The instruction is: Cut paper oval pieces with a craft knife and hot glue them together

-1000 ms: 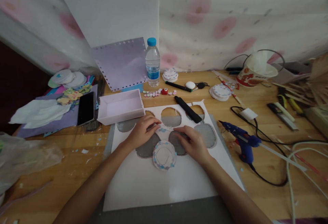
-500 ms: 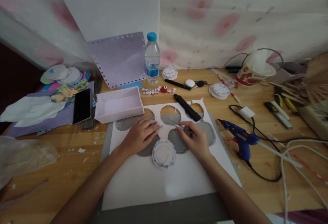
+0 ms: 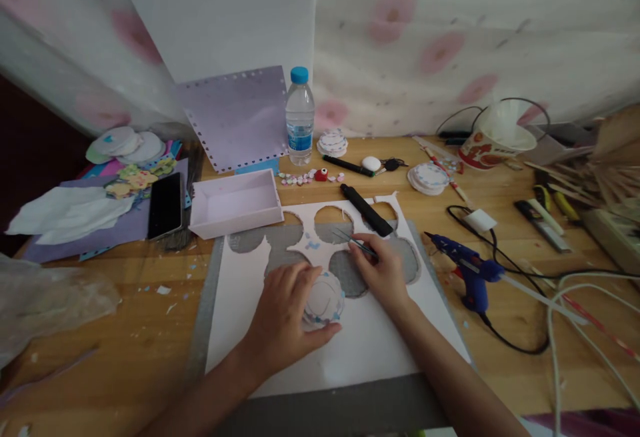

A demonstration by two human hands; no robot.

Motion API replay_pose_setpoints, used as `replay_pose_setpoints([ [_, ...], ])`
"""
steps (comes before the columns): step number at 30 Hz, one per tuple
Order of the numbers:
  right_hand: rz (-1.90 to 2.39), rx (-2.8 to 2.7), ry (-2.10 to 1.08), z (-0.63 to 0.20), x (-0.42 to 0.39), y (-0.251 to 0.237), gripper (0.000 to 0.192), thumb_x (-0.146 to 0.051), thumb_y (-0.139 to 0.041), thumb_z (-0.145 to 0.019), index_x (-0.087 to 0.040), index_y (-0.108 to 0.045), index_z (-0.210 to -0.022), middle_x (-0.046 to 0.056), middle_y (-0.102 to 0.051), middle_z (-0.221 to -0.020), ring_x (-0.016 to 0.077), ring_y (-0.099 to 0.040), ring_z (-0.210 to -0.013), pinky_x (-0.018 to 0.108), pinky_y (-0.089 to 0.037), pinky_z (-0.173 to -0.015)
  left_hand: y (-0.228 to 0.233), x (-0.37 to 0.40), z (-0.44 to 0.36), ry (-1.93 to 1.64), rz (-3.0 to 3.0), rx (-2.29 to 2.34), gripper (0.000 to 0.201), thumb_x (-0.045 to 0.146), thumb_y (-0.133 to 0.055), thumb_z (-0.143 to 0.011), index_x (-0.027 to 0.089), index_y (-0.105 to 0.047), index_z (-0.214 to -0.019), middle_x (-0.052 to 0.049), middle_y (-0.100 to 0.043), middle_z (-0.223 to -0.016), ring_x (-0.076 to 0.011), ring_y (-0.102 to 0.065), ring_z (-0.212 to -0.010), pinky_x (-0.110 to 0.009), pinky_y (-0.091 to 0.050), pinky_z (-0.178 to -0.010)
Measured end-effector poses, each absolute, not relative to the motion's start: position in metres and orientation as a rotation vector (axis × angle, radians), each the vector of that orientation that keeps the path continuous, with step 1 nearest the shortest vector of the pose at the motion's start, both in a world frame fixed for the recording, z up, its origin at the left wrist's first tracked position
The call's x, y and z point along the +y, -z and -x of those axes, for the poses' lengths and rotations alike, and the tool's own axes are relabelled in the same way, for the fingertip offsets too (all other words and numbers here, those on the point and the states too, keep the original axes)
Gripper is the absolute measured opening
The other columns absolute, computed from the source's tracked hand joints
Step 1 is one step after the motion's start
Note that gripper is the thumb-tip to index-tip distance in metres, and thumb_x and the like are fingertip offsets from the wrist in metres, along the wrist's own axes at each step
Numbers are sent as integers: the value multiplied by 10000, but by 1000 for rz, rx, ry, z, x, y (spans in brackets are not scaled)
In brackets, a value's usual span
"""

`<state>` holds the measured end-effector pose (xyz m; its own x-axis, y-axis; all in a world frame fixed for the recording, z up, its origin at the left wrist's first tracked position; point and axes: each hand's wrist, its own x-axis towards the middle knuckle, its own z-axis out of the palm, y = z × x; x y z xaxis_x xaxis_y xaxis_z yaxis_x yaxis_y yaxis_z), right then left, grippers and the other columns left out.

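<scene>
A white foam sheet (image 3: 350, 350) with several round holes cut in it lies on a grey cutting mat (image 3: 340, 410). On the sheet sits a round white disc (image 3: 327, 298) with a rim of small pink and blue pieces. My left hand (image 3: 285, 317) rests over the disc's left side, fingers around its edge. My right hand (image 3: 383, 273) pinches thin metal tweezers (image 3: 350, 240), whose tips point up and left over the holes. A small blue piece (image 3: 313, 245) lies on the sheet between the holes.
A pale pink tray (image 3: 235, 203), a phone (image 3: 167, 205), a water bottle (image 3: 299, 117) and a black pen-like tool (image 3: 367, 210) stand behind the sheet. A blue glue gun (image 3: 467, 270) with its cable lies to the right. Stacks of discs (image 3: 427, 178), a paper cup (image 3: 493, 137).
My left hand has come down from the holes onto the decorated disc. My right hand has lifted the tweezers slightly; their tips now point further up over the holes.
</scene>
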<state>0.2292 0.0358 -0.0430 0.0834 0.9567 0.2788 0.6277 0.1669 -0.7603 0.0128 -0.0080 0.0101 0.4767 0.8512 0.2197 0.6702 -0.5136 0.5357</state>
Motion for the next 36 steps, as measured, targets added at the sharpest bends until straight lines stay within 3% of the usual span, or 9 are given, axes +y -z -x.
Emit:
replay_pose_setpoints([
  [3,1579,-1774,-347,-230,37,43,239,-293,-506,-918,-184,-639,-1083,75,-630,-853,222,-586,-806,355,-484,-713,-5,-5,-12,-605,-2320,1211,515,261,-721,-762,175,-509,-1224,-127,-577,-1197,-301,-527,-1119,-461,-424,-961],
  [8,1557,-1831,-84,-228,35,31,184,-252,-570,-868,-204,-655,-1023,103,-557,-953,266,-515,-891,445,-442,-801,-5,5,1,-564,-2167,1128,621,220,-745,-745,196,-452,-1292,-111,-568,-1257,-285,-512,-1178,-436,-423,-1005],
  [12,1280,-1868,-338,-218,25,15,59,-189,-561,-869,-218,-610,-855,53,-569,-837,219,-524,-818,391,-419,-752,-6,8,5,-585,-2120,1123,610,232,-742,-753,205,-455,-1290,-114,-568,-1263,-284,-514,-1183,-436,-434,-1000],
  [18,1150,-1941,-741,-203,16,6,95,-182,-589,-857,-203,-581,-765,32,-561,-769,186,-509,-775,345,-410,-721,-3,11,5,-624,-2165,1063,615,289,-760,-758,208,-462,-1289,-117,-567,-1289,-285,-500,-1210,-449,-422,-1024],
  [36,1192,-1979,-925,-205,17,7,163,-76,-569,-791,-195,-525,-688,24,-540,-745,191,-498,-796,326,-392,-727,-2,18,12,-556,-2216,1003,522,252,-741,-769,241,-529,-1246,-89,-552,-1323,-263,-479,-1237,-450,-387,-1059],
])
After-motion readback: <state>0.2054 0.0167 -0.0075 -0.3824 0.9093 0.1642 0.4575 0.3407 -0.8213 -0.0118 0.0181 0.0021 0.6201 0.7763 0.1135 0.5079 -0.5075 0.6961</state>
